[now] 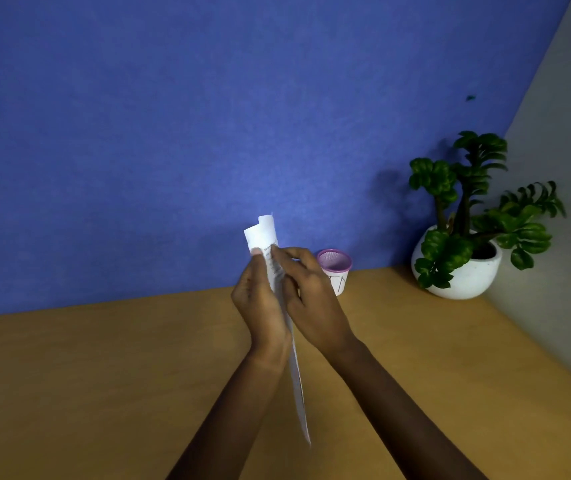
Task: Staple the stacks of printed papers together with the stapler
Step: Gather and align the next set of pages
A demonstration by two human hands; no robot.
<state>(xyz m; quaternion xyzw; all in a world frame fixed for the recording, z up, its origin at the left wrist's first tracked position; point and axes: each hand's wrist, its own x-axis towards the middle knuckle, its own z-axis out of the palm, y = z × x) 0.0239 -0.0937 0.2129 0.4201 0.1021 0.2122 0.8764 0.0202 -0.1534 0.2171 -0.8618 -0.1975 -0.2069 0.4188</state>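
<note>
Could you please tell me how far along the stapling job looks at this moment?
Nothing shows as finished: no stapled stack lies on the wooden desk. In hand: the left hand and right hand hold a stack of printed papers edge-on above the desk, its top curled. Whether it is already stapled cannot be told. No stapler is in view, so the stapling itself may remain.
</note>
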